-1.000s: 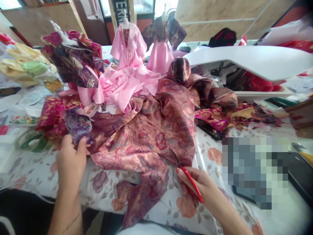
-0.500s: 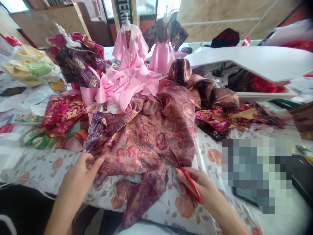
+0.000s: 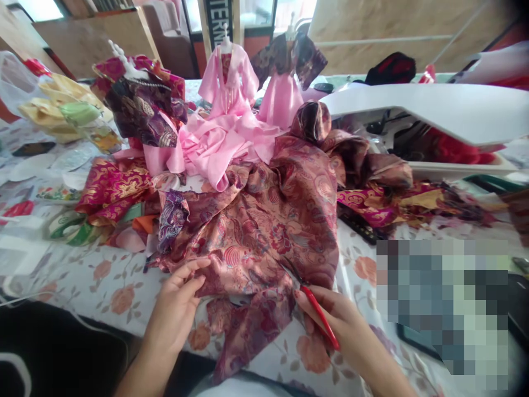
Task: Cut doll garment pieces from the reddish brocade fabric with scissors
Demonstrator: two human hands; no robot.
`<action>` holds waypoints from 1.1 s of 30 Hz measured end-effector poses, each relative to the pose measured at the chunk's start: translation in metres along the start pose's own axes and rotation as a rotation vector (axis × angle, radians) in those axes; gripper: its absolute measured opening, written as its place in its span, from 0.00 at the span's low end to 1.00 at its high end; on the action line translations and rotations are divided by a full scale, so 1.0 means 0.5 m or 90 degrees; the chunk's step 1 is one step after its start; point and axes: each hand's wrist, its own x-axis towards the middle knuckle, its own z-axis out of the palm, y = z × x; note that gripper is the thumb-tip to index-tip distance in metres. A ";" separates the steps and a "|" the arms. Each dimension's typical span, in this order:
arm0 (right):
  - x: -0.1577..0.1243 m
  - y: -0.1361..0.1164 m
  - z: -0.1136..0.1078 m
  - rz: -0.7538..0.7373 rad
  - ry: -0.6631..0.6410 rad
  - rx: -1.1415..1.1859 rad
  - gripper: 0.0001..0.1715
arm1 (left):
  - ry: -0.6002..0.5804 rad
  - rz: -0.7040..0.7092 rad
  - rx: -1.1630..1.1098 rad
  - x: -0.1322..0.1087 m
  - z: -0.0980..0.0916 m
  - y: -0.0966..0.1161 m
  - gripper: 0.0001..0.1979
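Note:
A copper-brown brocade fabric with a red and blue paisley pattern is spread on the table in front of me. My right hand grips red-handled scissors, whose dark blades point away to the left, over the cloth beside a cut. A partly cut, purplish flap of the same fabric hangs toward the front table edge. My left hand is at the fabric's near left edge, thumb and forefinger apart, fingertips touching the cloth. Its other fingers are partly hidden.
Small dress forms in pink and purple brocade stand behind a heap of pink satin. Magenta-gold cloth and green tape rolls lie left. A white box and fabric scraps are right.
My left hand has moved right along the fabric's near edge, toward the scissors. The scissor blades have shifted slightly left relative to the cloth. The whole view has drifted a little.

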 end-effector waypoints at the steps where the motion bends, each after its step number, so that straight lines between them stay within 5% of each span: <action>1: 0.000 0.000 0.001 0.005 0.001 -0.003 0.28 | 0.011 -0.004 -0.003 0.004 0.007 -0.001 0.17; 4: -0.003 -0.002 0.004 0.003 0.014 -0.012 0.28 | 0.004 0.005 -0.022 0.014 0.027 0.001 0.13; 11: -0.003 0.001 0.008 -0.012 0.021 -0.029 0.29 | -0.182 -0.089 0.039 0.017 0.055 0.025 0.12; 18: -0.003 -0.001 0.009 -0.027 0.013 -0.022 0.27 | -0.146 -0.075 0.172 0.048 0.088 0.023 0.15; 25: -0.004 -0.002 0.009 -0.026 0.018 -0.026 0.25 | -0.140 0.067 0.224 0.064 0.127 0.008 0.12; 33: 0.003 0.015 0.021 -0.047 0.017 0.016 0.25 | -0.134 -0.046 0.041 0.058 0.140 0.016 0.20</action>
